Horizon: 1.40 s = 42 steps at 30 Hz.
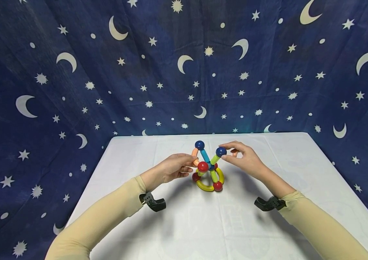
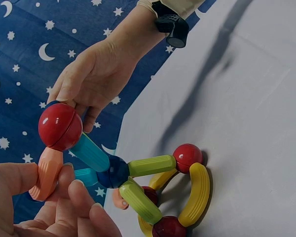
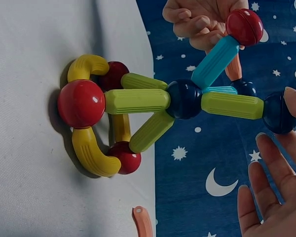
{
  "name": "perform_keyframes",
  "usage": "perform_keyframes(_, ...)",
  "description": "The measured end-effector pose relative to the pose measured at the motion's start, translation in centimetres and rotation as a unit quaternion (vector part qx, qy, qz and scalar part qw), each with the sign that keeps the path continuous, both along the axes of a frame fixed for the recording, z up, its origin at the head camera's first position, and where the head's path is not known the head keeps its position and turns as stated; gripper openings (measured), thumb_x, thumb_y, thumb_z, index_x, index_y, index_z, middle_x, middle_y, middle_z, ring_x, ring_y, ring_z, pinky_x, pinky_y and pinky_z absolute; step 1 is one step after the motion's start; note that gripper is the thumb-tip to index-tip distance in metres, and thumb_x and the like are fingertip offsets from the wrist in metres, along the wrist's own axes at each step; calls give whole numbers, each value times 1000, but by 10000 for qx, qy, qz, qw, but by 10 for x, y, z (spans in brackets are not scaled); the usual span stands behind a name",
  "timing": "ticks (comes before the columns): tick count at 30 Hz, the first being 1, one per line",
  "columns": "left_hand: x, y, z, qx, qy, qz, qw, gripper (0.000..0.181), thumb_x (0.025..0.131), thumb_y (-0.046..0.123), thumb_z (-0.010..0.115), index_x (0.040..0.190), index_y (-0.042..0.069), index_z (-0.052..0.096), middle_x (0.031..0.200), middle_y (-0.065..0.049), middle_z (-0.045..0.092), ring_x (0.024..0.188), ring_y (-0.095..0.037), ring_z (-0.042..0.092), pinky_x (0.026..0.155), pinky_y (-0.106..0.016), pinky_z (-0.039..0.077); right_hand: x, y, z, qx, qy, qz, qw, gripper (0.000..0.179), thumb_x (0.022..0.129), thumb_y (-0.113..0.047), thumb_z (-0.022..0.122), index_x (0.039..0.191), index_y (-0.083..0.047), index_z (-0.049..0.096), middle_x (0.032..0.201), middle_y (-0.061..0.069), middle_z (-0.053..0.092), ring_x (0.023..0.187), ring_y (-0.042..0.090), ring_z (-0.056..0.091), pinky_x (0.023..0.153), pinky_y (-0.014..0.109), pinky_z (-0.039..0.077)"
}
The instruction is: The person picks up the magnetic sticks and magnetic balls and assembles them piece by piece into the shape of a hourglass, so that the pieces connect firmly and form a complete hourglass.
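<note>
A construction of magnetic sticks and balls stands on the table. Its base is a ring of yellow curved sticks point(image 3: 93, 153) joined by red balls point(image 3: 81, 103). Green sticks point(image 2: 152, 165) rise from there to a central dark blue ball point(image 3: 185, 98). Two light blue sticks point(image 3: 215, 61) branch upward, one bearing a red ball point(image 2: 60, 126). My left hand point(image 1: 177, 167) pinches an orange curved stick point(image 2: 48, 170) that spans this red ball and an upper blue ball point(image 1: 199, 145). At the end of an upper green stick, my right hand point(image 1: 245, 157) holds another dark blue ball point(image 3: 278, 112) between thumb and fingers.
A separate orange curved stick point(image 3: 142, 222) lies on the white-covered table point(image 1: 197, 224), partly behind my right hand in the head view. Behind the table hangs a dark blue curtain point(image 1: 171, 72) with moons and stars.
</note>
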<state>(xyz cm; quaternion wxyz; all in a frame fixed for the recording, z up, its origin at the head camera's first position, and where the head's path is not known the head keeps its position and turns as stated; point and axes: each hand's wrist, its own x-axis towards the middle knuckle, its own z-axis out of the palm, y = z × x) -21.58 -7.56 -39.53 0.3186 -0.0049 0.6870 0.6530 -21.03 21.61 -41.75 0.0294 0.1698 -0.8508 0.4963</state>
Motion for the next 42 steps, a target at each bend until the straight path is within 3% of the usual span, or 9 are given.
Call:
perform_keyframes(9, 1, 0, 0, -3, 42, 16, 10000, 26, 100, 26, 66, 115, 5, 65, 96, -1, 70, 78, -12, 64, 72, -25, 52, 0, 1, -4, -84, 65, 133, 9999, 48, 93, -36, 77, 136, -15, 66, 126, -2, 65, 112, 31, 54, 96, 55, 42)
perform_keyframes(13, 1, 0, 0, 1, 47, 23, 10000, 26, 100, 26, 65, 116, 5, 65, 95, -1, 70, 77, -12, 64, 72, -25, 52, 0, 2, -3, -187, 140, 210, 9995, 45, 95, -32, 75, 136, -16, 66, 129, -1, 65, 117, 36, 55, 98, 46, 43)
perform_keyframes(19, 0, 1, 0, -10, 46, 54, 10000, 28, 100, 26, 66, 118, 4, 63, 95, -1, 69, 77, -11, 64, 72, -26, 52, -4, 8, -1, -577, 265, 322, 9975, 37, 101, -18, 67, 137, -10, 64, 129, 10, 68, 111, 21, 61, 92, 27, 49)
perform_keyframes(22, 0, 1, 1, -24, 43, 69, 10000, 29, 100, 26, 66, 118, 4, 63, 95, -1, 69, 76, -11, 64, 72, -26, 52, -10, 17, -1, -696, 140, 121, 9974, 37, 104, -20, 63, 138, -7, 62, 124, 17, 69, 113, 21, 62, 91, 25, 50)
perform_keyframes(27, 0, 2, 2, -21, 28, 82, 10000, 28, 100, 26, 66, 118, 4, 64, 95, -1, 69, 76, -11, 63, 72, -26, 52, -26, 38, -12, -512, 32, -442, 9977, 41, 105, -32, 61, 139, -9, 63, 125, 14, 69, 123, 24, 59, 104, 41, 46)
perform_keyframes(31, 1, 2, 2, -2, 20, 72, 10000, 27, 100, 26, 66, 116, 5, 65, 95, -1, 69, 76, -12, 62, 72, -26, 52, -35, 53, -21, -296, -19, -838, 9960, 45, 105, -36, 60, 140, -9, 62, 133, 12, 65, 123, 20, 58, 104, 48, 45)
perform_keyframes(36, 1, 2, 1, 28, 8, 51, 10000, 25, 100, 25, 66, 114, 5, 65, 96, -2, 69, 76, -12, 62, 72, -26, 51, -41, 65, -27, -298, -201, -986, 9945, 47, 104, -39, 61, 142, -11, 61, 137, 13, 63, 115, 8, 57, 99, 36, 46)
perform_keyframes(42, 0, 2, 0, 23, 28, 27, 10000, 26, 100, 26, 66, 116, 4, 66, 96, -1, 69, 76, -12, 62, 72, -26, 51, -48, 72, -35, -250, -292, -1051, 9937, 49, 103, -43, 61, 141, -12, 62, 138, 14, 61, 119, 19, 56, 102, 48, 44)
